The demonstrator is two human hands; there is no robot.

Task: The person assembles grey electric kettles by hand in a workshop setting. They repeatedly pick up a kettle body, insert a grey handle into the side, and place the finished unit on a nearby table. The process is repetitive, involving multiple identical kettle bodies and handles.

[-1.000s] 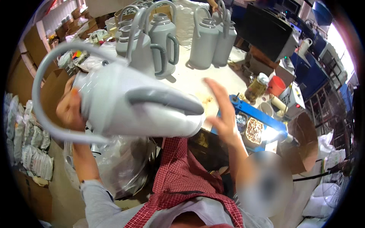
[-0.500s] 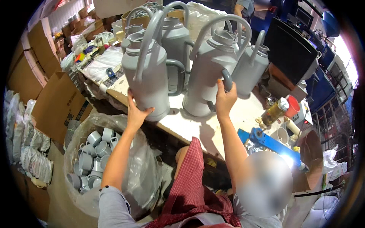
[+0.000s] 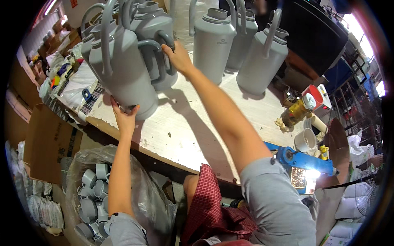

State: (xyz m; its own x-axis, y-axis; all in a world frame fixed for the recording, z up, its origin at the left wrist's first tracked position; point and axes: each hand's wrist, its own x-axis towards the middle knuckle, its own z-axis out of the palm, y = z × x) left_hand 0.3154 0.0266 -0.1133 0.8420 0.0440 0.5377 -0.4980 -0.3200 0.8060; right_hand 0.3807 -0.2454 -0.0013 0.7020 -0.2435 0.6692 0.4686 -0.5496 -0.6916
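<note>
A tall light-grey jug (image 3: 123, 74) with a carrying loop and a darker side handle stands at the left of the white table. My left hand (image 3: 124, 117) grips its base from the front, thumb and fingers spread round the lower edge. Behind it and to its right is a second grey jug (image 3: 152, 28). My right hand (image 3: 178, 57), arm stretched out, is closed round its dark side handle (image 3: 167, 40). To the right stand a jug with a small mark (image 3: 214, 49), one partly hidden jug (image 3: 243, 43) and another jug (image 3: 262, 59). A further jug (image 3: 85, 45) is mostly hidden at the far left.
A plastic bag (image 3: 143, 192) of grey cups (image 3: 94, 205) sits below the table's left edge. On the right are a lit blue device (image 3: 305, 160), a white cup (image 3: 305, 140), a jar of brownish liquid (image 3: 296, 111) and a red cup (image 3: 315, 95). A dark screen (image 3: 314, 37) stands behind.
My right hand has let go of the middle jug, now farther back and turned, and taken the rear jug's handle. The view has shifted; my left hand stays at the front jug's base.
</note>
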